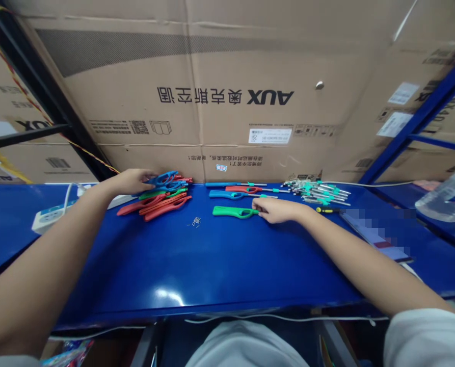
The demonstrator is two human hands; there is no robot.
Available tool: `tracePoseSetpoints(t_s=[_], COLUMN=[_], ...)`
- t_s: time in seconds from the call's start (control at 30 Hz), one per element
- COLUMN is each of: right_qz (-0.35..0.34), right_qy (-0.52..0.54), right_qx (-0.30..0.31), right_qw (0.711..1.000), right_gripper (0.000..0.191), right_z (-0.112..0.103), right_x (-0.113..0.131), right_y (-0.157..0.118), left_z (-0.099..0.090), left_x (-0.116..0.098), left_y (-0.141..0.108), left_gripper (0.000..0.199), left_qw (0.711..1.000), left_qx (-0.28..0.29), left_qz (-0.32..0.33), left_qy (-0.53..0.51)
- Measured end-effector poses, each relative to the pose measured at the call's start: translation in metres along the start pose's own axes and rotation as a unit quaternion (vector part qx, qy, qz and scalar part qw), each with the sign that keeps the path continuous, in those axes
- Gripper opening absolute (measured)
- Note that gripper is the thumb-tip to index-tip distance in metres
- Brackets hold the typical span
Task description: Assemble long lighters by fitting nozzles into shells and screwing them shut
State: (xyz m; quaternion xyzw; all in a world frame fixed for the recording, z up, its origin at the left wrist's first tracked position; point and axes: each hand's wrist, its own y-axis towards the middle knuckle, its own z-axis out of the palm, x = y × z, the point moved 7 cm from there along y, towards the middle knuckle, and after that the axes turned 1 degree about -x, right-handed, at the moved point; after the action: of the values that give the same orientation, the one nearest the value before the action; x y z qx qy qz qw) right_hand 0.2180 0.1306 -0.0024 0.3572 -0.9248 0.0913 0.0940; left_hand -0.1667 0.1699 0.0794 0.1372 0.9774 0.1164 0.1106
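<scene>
At the pile of stick-lighter handles, my left hand point(132, 181) has its fingers closed on a blue lighter handle point(164, 178). Red lighter handles point(158, 208) and green ones lie beneath and beside it. My right hand point(275, 210) pinches the front end of a green lighter handle point(231, 211) lying on the table; my fingers hide that end. Just behind it are a blue lighter point(225, 194), a red lighter point(242, 189) and another blue lighter point(221, 184), with metal tubes pointing right. A heap of metal lighter tubes point(319, 191) with teal parts lies beyond my right hand.
Small metal pins point(195, 221) lie on the blue table point(212, 270). A yellow-black screwdriver point(326, 210) and a partly blurred phone-like object point(376, 237) are on the right, near a plastic bottle point(447, 196). A power strip point(51, 216) sits left; cardboard point(227, 61) walls the back.
</scene>
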Motion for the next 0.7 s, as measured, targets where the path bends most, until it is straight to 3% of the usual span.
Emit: tracePoseSetpoints(t_s=[0.13, 0.27, 0.33, 0.4, 0.53, 0.6, 0.7], right_qz=[0.000, -0.032, -0.046, -0.057, -0.070, -0.069, -0.046], right_qy=[0.003, 0.053, 0.077, 0.092, 0.105, 0.102, 0.090], right_qx=[0.042, -0.004, -0.026, -0.033, -0.037, -0.040, -0.036], right_qw=[0.999, 0.998, 0.996, 0.994, 0.991, 0.992, 0.994], right_gripper=[0.027, 0.034, 0.031, 0.029, 0.028, 0.028, 0.028], right_z=[-0.002, -0.001, 0.001, 0.005, 0.010, 0.011, 0.014], right_x=[0.007, 0.031, 0.040, 0.047, 0.052, 0.053, 0.055], right_y=[-0.023, -0.032, -0.032, -0.030, -0.031, -0.033, -0.035], left_z=[0.008, 0.008, 0.014, 0.026, 0.074, 0.094, 0.113], left_x=[-0.001, -0.030, -0.063, -0.111, -0.206, -0.234, -0.250], left_y=[0.001, 0.004, -0.001, -0.014, -0.054, -0.068, -0.075], left_gripper=[0.046, 0.043, 0.046, 0.042, 0.037, 0.039, 0.034], left_qw=[0.999, 0.999, 0.998, 0.992, 0.967, 0.958, 0.955], left_qx=[0.048, 0.015, 0.001, -0.008, 0.098, 0.109, 0.084], left_qz=[0.011, 0.035, 0.063, 0.127, 0.235, 0.261, 0.275], left_qy=[0.012, 0.027, 0.024, 0.002, -0.029, -0.037, -0.074])
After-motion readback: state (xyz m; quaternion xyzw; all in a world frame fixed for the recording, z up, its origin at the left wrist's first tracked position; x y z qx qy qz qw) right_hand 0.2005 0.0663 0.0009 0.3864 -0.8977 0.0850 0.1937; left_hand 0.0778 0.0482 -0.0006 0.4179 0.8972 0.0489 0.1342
